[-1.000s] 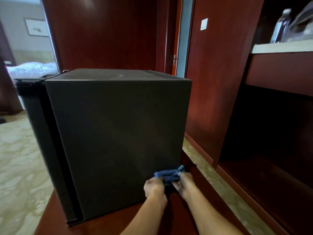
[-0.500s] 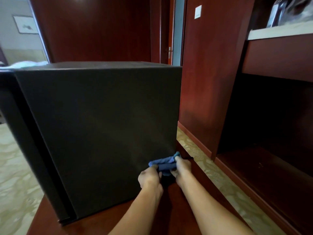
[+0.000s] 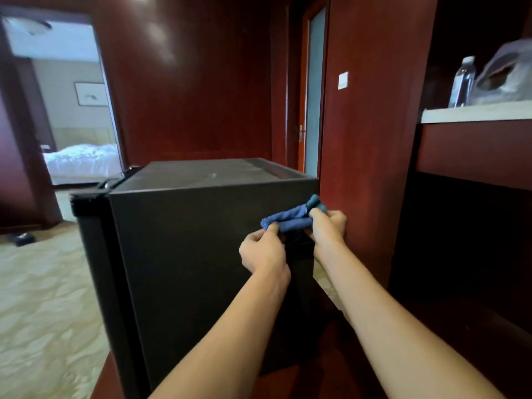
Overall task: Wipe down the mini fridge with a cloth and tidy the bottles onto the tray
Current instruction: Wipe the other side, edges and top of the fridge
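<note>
Red wood panels [image 3: 365, 139] back the fridge [image 3: 187, 254]; both hands, left [image 3: 263, 251] and right [image 3: 328, 228], pinch the rolled cloth [image 3: 290, 220] against its upper right side.

Dim red-wood interior, daylight entering from the bright doorway [image 3: 77, 110] at left, soft glare on the wall panel [image 3: 161, 38], deep shadow at right, wide-angle edge distortion, mild blur.

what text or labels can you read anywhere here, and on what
None is readable.
Water bottle on the shelf: label too blurred to read.
White wall plate: no legible marking.
Mini fridge and blue cloth: no lettering shows.
</note>
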A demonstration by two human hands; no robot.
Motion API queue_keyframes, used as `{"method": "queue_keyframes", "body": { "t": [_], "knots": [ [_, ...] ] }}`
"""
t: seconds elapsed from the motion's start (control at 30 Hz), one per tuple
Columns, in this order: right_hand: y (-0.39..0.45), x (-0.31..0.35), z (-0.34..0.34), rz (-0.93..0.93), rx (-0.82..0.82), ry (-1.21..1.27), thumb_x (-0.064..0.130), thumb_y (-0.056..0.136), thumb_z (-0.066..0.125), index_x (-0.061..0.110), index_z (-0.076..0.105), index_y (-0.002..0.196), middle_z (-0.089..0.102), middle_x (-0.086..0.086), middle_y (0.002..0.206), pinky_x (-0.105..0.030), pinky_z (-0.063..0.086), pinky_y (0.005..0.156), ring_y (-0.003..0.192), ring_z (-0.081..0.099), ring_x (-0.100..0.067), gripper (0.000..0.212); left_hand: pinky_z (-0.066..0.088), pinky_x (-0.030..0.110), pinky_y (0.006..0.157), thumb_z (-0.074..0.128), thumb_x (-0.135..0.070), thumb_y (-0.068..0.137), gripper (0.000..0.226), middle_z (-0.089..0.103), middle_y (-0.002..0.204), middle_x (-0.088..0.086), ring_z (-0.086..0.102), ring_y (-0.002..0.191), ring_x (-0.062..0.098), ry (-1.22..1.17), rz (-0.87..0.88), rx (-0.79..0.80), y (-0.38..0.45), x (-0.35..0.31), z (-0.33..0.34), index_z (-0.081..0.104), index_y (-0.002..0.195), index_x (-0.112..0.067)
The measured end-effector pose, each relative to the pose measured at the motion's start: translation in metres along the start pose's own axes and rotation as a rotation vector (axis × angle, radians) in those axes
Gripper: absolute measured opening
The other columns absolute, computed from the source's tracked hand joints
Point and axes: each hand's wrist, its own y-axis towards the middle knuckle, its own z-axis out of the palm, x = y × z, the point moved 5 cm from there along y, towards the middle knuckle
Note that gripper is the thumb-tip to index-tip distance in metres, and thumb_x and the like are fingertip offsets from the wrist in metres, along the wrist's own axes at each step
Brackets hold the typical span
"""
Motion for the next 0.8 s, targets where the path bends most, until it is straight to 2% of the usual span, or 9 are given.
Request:
{"method": "queue_keyframes", "body": {
  "t": [0.07,0.2,0.3,0.43,0.63,0.73,0.8],
  "knots": [
    [-0.001,0.026,0.007,-0.046,0.013,-0.009,0.007,0.076,0.064,0.019,0.053,0.07,0.062,-0.005,0.071,-0.041,0.055,0.07,0.073,0.064,-0.027,0.018,0.058,0.029,0.062,0.079,-0.019,0.079,0.011,0.074,0.074,0.004,0.073,0.067,0.016,-0.011,0.045,0.033,-0.002,-0.02,0.009,0.069,0.079,-0.013],
    [-0.005,0.057,0.018,-0.154,0.022,-0.057,0.01,0.076,0.066,0.021,0.054,0.073,0.066,-0.007,0.081,-0.043,0.057,0.074,0.081,0.068,-0.029,0.016,0.053,0.024,0.054,0.079,-0.022,0.079,0.012,0.073,0.069,0.001,0.072,0.062,0.012,-0.009,0.12,0.057,-0.003,-0.053,0.02,0.069,0.079,-0.015],
    [-0.015,0.066,0.033,-0.221,0.055,-0.097,0.016,0.078,0.068,0.022,0.054,0.078,0.067,-0.006,0.085,-0.043,0.058,0.077,0.083,0.068,-0.026,0.016,0.06,0.031,0.066,0.077,-0.023,0.08,0.011,0.072,0.06,-0.002,0.072,0.06,0.011,0.05,0.235,0.056,0.0,-0.075,0.011,0.068,0.08,-0.015],
    [-0.038,0.047,0.062,-0.118,0.21,-0.056,0.014,0.078,0.069,0.013,0.061,0.088,0.07,-0.011,0.091,-0.049,0.06,0.076,0.084,0.07,-0.027,0.013,0.061,0.041,0.075,0.072,-0.026,0.081,0.012,0.073,0.066,-0.005,0.072,0.061,0.008,0.203,0.429,0.048,0.013,-0.103,-0.029,0.065,0.087,-0.018],
    [-0.093,0.023,0.096,-0.186,0.225,-0.05,0.013,0.083,0.069,0.017,0.056,0.085,0.067,-0.009,0.092,-0.031,0.059,0.058,0.077,0.07,-0.018,0.014,0.06,0.046,0.076,0.07,-0.024,0.086,0.015,0.072,0.066,-0.01,0.072,0.062,0.011,0.266,0.652,0.065,0.02,-0.138,-0.091,0.056,0.091,-0.025],
    [-0.124,0.019,0.114,-0.214,0.226,-0.033,0.015,0.085,0.069,0.018,0.055,0.088,0.067,-0.009,0.095,-0.04,0.061,0.071,0.084,0.07,-0.02,0.014,0.061,0.044,0.071,0.069,-0.024,0.089,0.018,0.071,0.065,-0.005,0.071,0.059,0.01,0.272,0.742,0.116,0.024,-0.158,-0.12,0.053,0.093,-0.028],
    [-0.147,0.02,0.122,-0.322,0.193,-0.125,0.02,0.084,0.071,0.02,0.055,0.093,0.067,-0.003,0.096,-0.04,0.059,0.079,0.088,0.068,-0.018,0.019,0.061,0.04,0.067,0.067,-0.024,0.092,0.017,0.07,0.063,-0.002,0.07,0.056,0.007,0.292,0.792,0.175,0.025,-0.171,-0.137,0.052,0.098,-0.031]
  ]
}}
